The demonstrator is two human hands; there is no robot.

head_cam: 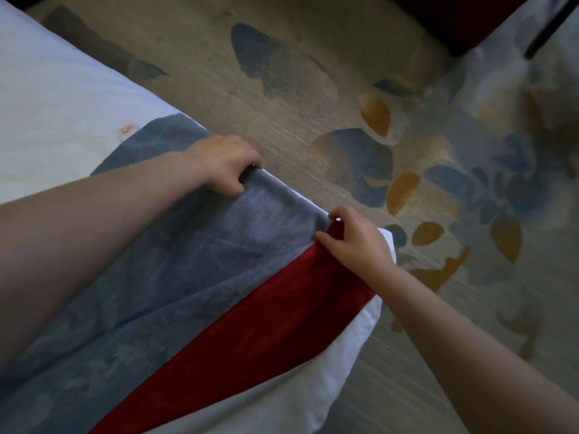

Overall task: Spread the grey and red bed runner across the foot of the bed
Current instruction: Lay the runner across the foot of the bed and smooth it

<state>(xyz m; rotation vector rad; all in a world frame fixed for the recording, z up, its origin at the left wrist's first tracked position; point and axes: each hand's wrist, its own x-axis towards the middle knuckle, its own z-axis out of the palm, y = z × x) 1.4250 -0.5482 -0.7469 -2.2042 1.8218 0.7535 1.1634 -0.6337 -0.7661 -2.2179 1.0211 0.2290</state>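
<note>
I am in a bedroom, and by the look of it a hotel room. The bed (47, 98) in front of me is made up in plain white linen, with a grey and red bed runner (188, 261) laid over it. The floor beside it is carpet (282, 98), beige with large blue and orange leaf shapes.

Observed: the left hand (224, 164) is knuckles up, fingers curled over the far edge of the bed runner (188, 261), thumb against its grey face — a firm grip. Its forearm is bare and reaches in from the near left across the runner. The right hand (354, 239) pinches the same edge between thumb and fingertips, where grey meets red — forearm bare, wrist straight.
</note>
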